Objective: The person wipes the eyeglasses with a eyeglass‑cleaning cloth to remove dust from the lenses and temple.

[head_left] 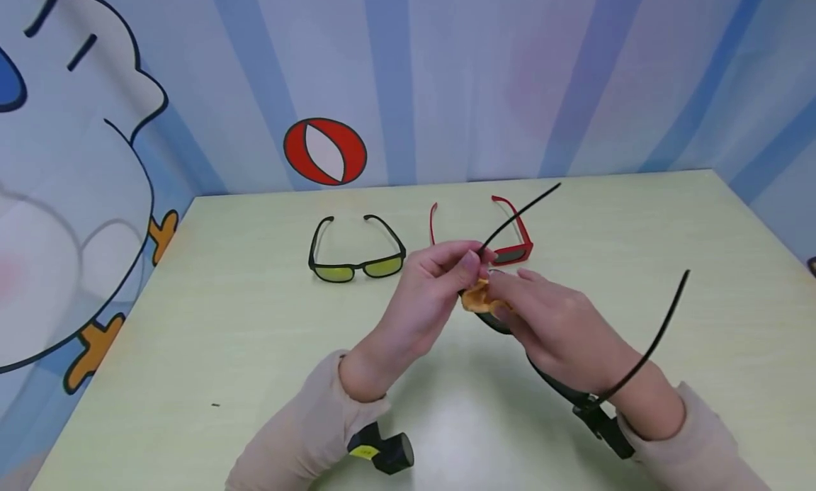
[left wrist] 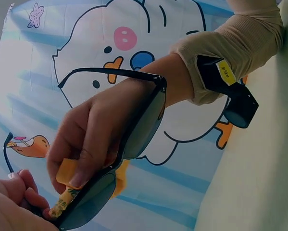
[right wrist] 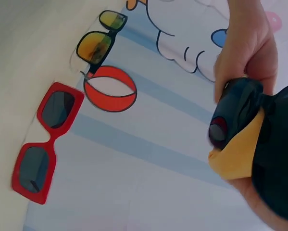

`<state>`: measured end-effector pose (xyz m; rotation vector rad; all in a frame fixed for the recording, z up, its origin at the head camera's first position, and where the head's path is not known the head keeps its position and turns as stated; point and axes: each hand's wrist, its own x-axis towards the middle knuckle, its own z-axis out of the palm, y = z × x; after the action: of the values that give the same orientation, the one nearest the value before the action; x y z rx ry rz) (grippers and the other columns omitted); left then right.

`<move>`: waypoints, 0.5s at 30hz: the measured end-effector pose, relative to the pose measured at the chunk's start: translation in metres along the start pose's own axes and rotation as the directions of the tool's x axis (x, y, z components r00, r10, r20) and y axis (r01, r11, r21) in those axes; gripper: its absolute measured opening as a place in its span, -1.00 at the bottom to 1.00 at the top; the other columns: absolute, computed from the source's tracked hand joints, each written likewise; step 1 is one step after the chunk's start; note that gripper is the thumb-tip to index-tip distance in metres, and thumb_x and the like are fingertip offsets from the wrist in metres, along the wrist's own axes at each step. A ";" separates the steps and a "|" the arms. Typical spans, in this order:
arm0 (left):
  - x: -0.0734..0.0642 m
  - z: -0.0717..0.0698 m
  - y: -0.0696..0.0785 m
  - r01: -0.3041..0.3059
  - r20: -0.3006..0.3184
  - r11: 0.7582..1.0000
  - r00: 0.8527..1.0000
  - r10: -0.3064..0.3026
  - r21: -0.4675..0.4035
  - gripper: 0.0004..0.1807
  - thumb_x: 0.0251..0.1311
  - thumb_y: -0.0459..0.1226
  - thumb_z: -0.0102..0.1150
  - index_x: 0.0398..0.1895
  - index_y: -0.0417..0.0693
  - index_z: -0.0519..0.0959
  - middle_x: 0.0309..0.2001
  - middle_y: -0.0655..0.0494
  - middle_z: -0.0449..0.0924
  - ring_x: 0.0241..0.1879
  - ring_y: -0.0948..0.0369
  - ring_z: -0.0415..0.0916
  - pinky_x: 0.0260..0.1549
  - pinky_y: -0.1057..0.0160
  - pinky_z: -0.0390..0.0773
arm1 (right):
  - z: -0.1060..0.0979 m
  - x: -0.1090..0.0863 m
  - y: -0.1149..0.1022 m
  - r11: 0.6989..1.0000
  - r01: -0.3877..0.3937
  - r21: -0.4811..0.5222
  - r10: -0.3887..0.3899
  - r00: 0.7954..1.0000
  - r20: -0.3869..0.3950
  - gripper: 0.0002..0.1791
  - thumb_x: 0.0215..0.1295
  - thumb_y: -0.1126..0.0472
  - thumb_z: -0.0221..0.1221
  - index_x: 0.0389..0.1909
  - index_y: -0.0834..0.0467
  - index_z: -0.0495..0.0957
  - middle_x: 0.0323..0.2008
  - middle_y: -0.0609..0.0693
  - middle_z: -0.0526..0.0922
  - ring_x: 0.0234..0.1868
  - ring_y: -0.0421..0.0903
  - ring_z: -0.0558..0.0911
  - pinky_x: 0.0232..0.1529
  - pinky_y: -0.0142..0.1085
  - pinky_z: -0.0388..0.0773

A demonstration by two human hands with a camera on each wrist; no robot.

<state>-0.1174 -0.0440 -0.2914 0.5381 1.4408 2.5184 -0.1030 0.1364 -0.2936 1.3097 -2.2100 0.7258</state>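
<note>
Black-framed sunglasses (left wrist: 93, 202) with dark lenses are held above the table, their temples unfolded. My left hand (head_left: 427, 292) pinches them at one end, near the hinge of a temple (head_left: 523, 211). At the lens beside it, my right hand (head_left: 564, 321) pinches a folded orange cloth (head_left: 474, 298) around the lens. The left wrist view shows a patterned part of the cloth (left wrist: 62, 202) along the frame. In the right wrist view, the near lens (right wrist: 283, 159) covers much of the right hand. The other temple rises past the right wrist in the head view.
Black glasses with yellow lenses (head_left: 334, 274) lie on the table (head_left: 191, 321) beyond the left hand. Red-framed sunglasses (right wrist: 52, 139) lie behind the hands, partly covered in the head view. A tiny dark bit (head_left: 215, 404) is at the left. A patterned wall (head_left: 433, 87) stands behind the table.
</note>
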 end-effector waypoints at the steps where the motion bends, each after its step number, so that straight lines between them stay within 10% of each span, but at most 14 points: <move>1: 0.000 -0.001 0.000 0.000 0.002 1.000 1.000 0.000 -0.003 -0.42 0.01 -0.14 0.20 -0.08 -0.54 0.46 -0.35 0.13 0.58 -0.31 0.27 0.49 -0.23 0.38 0.46 | 0.000 0.000 0.001 1.000 -0.002 -0.016 0.002 1.000 -0.005 -0.62 0.49 0.07 -0.22 -0.04 0.22 0.46 -0.21 -0.06 0.58 -0.30 -0.18 0.49 -0.28 -0.28 0.51; 5: 0.000 -0.002 0.001 -0.005 0.010 1.000 1.000 0.006 -0.021 -0.43 -0.07 -0.10 0.24 -0.13 -0.45 0.53 -0.33 0.11 0.60 -0.32 0.26 0.50 -0.21 0.38 0.46 | 0.002 0.002 0.004 0.993 0.096 -0.065 -0.102 0.989 -0.106 -0.65 0.48 0.17 -0.18 -0.13 0.27 0.54 -0.21 0.03 0.62 -0.24 -0.10 0.59 -0.09 -0.27 0.52; 11: -0.001 -0.002 0.002 -0.011 0.015 0.999 1.000 0.011 -0.034 -0.56 -0.04 -0.14 0.24 -0.17 -0.32 0.60 -0.33 0.11 0.59 -0.33 0.26 0.50 -0.26 0.40 0.48 | 0.010 0.006 0.007 0.926 0.366 -0.087 -0.376 0.890 -0.259 -0.71 0.39 0.38 -0.06 -0.31 0.33 0.66 -0.29 0.12 0.69 -0.20 -0.02 0.66 0.07 -0.28 0.44; 15: -0.003 -0.001 0.002 -0.013 0.028 0.999 1.000 0.014 -0.035 -0.46 -0.01 -0.16 0.25 -0.10 -0.48 0.51 -0.33 0.12 0.60 -0.34 0.27 0.51 -0.24 0.40 0.48 | 0.010 0.004 0.006 0.929 0.358 -0.097 -0.371 0.902 -0.222 -0.68 0.41 0.35 -0.09 -0.34 0.29 0.65 -0.30 0.08 0.68 -0.24 -0.03 0.65 0.03 -0.34 0.46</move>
<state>-0.1150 -0.0474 -0.2907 0.5770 1.3857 2.5304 -0.1113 0.1295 -0.2998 1.4709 -1.7175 0.6342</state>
